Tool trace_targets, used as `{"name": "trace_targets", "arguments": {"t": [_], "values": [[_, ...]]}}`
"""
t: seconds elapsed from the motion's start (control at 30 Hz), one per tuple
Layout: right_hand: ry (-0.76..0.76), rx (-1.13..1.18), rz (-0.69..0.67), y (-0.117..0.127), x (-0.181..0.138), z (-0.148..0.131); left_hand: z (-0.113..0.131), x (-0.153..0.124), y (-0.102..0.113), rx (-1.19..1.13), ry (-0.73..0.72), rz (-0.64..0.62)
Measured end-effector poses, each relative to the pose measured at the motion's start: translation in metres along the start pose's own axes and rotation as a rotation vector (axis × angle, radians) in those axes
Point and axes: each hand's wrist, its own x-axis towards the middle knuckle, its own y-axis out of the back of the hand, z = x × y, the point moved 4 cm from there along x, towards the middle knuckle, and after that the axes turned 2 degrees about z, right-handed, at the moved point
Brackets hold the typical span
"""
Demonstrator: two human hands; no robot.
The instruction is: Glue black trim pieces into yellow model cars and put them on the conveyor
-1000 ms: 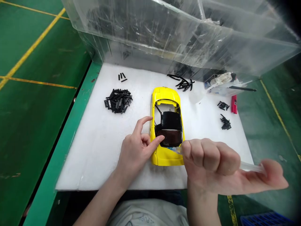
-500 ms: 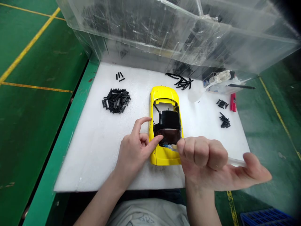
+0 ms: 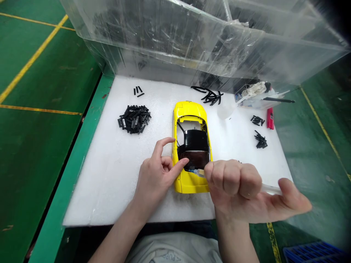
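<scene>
A yellow model car body (image 3: 192,184) with a black roof and a dark louvred rear window lies on the white foam board. My left hand (image 3: 157,173) steadies its left side, index fingertip at the side edge and thumb over the rear window. In my right hand (image 3: 238,182) is a slim clear syringe (image 3: 200,172), fingers wrapped round its barrel and thumb at the far end. Its bluish tip points left, at the lower edge of the rear window. Most of the barrel is hidden by my fingers.
On the foam board (image 3: 98,182) lie a pile of black strips (image 3: 134,119), curved black trims (image 3: 211,96) and small black parts (image 3: 260,140). A red object (image 3: 270,118) and a clear container (image 3: 246,100) sit at right. Plastic-wrapped bins (image 3: 164,44) rise behind.
The view has shifted slightly. Both hands, the syringe and the car body keep nearly the same places relative to one another.
</scene>
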Motion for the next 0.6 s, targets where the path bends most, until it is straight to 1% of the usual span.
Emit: {"name": "trace_targets", "arguments": {"t": [0.1,0.27,0.47,0.6], "values": [[0.007,-0.003,0.003,0.001,-0.001,-0.002,0.0,0.0,0.0,-0.006,0.007,0.001],[0.075,-0.048,0.026,0.011,-0.008,-0.015,-0.002,0.0,0.0,-0.003,0.01,-0.004],[0.059,-0.137,0.078,0.027,-0.016,-0.028,-0.004,0.0,0.0,-0.004,0.015,-0.011],[0.055,-0.178,0.101,0.03,-0.018,-0.03,-0.004,-0.001,0.0,-0.01,0.011,-0.007]]}}
